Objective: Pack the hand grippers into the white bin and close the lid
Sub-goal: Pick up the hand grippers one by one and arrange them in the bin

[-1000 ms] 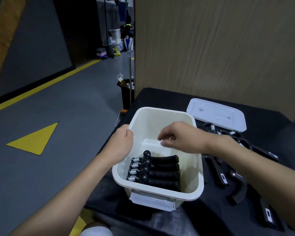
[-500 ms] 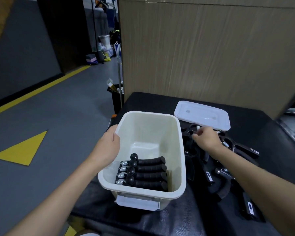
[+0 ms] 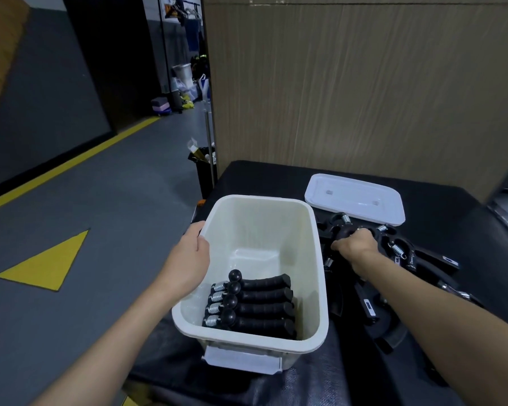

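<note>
Your left hand [image 3: 188, 260] clamps the white bin [image 3: 317, 276] rim, bracing it; right hand [image 3: 355, 247] curls round a hand gripper [image 3: 345, 230] w/ others, near table's far edge.

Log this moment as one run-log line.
left hand: steadying bin rim | right hand: closing on gripper in pile | bin: grippers stacked inside | lid: off, behind pile

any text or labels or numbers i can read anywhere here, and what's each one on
Nothing here can be read.
White label on the front of the white bin: looks blank.
Small white labels on the loose hand grippers on the black table: too small and blurred to read.
White lid: no print visible.
Yellow triangle and yellow line on the floor: markings only, no words.
</note>
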The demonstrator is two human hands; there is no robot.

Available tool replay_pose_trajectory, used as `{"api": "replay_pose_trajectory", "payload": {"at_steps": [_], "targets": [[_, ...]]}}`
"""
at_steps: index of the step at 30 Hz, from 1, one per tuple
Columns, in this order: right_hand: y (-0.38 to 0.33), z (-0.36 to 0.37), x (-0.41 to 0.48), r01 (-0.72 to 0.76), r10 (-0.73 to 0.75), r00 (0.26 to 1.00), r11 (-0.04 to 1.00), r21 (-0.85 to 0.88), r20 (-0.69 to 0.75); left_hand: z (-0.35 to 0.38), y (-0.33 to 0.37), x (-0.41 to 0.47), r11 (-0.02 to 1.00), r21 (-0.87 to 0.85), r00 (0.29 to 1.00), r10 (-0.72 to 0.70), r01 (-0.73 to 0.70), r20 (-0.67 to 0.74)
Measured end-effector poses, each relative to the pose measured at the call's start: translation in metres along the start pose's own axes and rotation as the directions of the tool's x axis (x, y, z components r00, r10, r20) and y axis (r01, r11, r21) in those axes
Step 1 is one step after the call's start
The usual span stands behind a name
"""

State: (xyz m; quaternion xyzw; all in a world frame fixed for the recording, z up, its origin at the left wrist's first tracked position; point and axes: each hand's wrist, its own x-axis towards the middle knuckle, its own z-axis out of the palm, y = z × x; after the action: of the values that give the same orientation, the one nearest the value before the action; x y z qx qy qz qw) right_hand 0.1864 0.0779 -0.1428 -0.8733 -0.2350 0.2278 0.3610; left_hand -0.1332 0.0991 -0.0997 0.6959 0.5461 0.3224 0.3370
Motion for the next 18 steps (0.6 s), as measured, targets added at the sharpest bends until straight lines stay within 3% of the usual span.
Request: {"api": "replay_pose_trajectory", "payload": {"at_steps": [9, 13, 18], "targets": [[0.011, -0.041, -0.002, 0.078, -0.083, 0.996, 0.976, 0.203, 0.015, -0.001, 0.002, 0.000, 1.000, 0.020, 1.000, 0.010, -0.010, -0.001], [0.004, -0.071, -0.023, 0.182, -0.221, 0.974, 0.905, 0.384, 0.058, -0.001, 0.003, -0.001, 1.000, 0.029, 1.000, 0.010, -0.010, -0.002], [-0.019, -0.101, -0.058, 0.358, -0.449, 0.891, 0.785, 0.506, 0.065, -0.001, 0.007, -0.003, 0.999, 0.033, 1.000, 0.005, -0.005, -0.001]]}}
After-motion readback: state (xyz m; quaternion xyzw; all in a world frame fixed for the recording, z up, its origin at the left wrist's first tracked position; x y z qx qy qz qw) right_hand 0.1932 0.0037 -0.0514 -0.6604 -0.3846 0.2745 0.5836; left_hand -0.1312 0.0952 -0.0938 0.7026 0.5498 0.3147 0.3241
